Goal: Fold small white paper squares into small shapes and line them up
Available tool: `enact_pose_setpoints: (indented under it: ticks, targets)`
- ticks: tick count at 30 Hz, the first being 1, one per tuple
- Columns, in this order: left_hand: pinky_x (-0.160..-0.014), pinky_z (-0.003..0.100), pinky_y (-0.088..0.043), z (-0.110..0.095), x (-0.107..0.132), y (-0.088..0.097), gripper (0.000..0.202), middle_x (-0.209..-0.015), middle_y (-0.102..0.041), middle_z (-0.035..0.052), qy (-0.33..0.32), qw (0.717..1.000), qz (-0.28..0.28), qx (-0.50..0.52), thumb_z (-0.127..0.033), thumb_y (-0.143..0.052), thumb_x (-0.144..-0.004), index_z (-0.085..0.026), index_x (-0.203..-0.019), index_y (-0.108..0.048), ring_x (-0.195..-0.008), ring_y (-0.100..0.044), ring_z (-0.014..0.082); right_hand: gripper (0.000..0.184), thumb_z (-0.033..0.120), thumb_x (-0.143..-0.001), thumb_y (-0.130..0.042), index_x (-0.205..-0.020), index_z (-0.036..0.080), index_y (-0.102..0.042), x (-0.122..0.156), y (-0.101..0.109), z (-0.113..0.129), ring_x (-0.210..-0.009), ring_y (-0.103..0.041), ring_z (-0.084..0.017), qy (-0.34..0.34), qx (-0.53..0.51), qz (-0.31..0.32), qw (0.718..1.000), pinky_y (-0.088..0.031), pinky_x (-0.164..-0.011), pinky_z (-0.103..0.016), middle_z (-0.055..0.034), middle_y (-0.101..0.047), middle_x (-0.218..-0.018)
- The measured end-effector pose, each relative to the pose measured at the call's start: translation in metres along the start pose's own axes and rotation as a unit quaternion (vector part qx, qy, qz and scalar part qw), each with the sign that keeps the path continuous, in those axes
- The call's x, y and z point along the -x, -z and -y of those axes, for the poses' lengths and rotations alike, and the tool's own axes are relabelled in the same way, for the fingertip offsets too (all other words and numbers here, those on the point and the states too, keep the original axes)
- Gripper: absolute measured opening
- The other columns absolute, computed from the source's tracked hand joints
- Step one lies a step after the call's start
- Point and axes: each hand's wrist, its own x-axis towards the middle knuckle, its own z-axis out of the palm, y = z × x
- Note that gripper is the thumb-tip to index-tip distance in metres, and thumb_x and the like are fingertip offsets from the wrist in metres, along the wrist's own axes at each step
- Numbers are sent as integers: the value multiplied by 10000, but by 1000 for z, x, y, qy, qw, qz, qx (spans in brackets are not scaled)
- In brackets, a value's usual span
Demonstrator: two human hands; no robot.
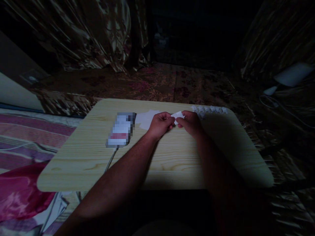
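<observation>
Over the far middle of the wooden table (172,157), a small piece of white folded paper (179,115) is pinched between both hands. My left hand (160,125) grips its left side with thumb and fingers closed. On the other side, my right hand (191,123) is closed on it with the thumb on top. Loose white paper sheets (147,119) lie flat just left of my left hand. Beyond my right hand, several small folded white paper pieces (212,109) sit in a row along the table's far edge. The fingers' undersides are hidden.
A phone (121,129) with a blurred screen lies on the table's left part, its cable (111,160) running toward the near edge. Left of the table is a striped bedspread (59,131) with pink cloth (22,193). Patterned curtains (105,36) hang behind; a white lamp (292,75) stands at right.
</observation>
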Motion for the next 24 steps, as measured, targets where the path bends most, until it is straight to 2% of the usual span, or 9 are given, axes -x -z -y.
enact_pose_setpoints:
  ticks: [9, 14, 24]
  targets:
    - [-441, 195, -310, 1, 0, -1, 270, -525, -584, -25, -10, 1000, -4, -19, -352, -765, -662, -160, -702, -580, -429, -468, 67, 194, 300, -704, -597, -798, 152, -679, 0, -1, 1, -461, -532, -133, -6, 15, -3, 1000, -335, -423, -222, 4, -613, -523]
    - [-418, 200, -275, 1, 0, -1, 263, -493, -554, -35, 1, 1000, -3, -18, -335, -764, -651, -162, -684, -568, -399, -424, 60, 152, 287, -693, -588, -744, 161, -656, 1, -2, 1, -466, -517, -125, 0, 25, -6, 1000, -323, -432, -222, 12, -605, -523]
    - [-426, 208, -283, -1, 0, -1, 250, -486, -547, -38, 4, 1000, -14, -4, -310, -759, -636, -164, -659, -557, -399, -427, 64, 166, 310, -700, -606, -754, 163, -659, 2, -4, 3, -483, -526, -130, -10, -1, -1, 1000, -325, -436, -222, 8, -606, -527]
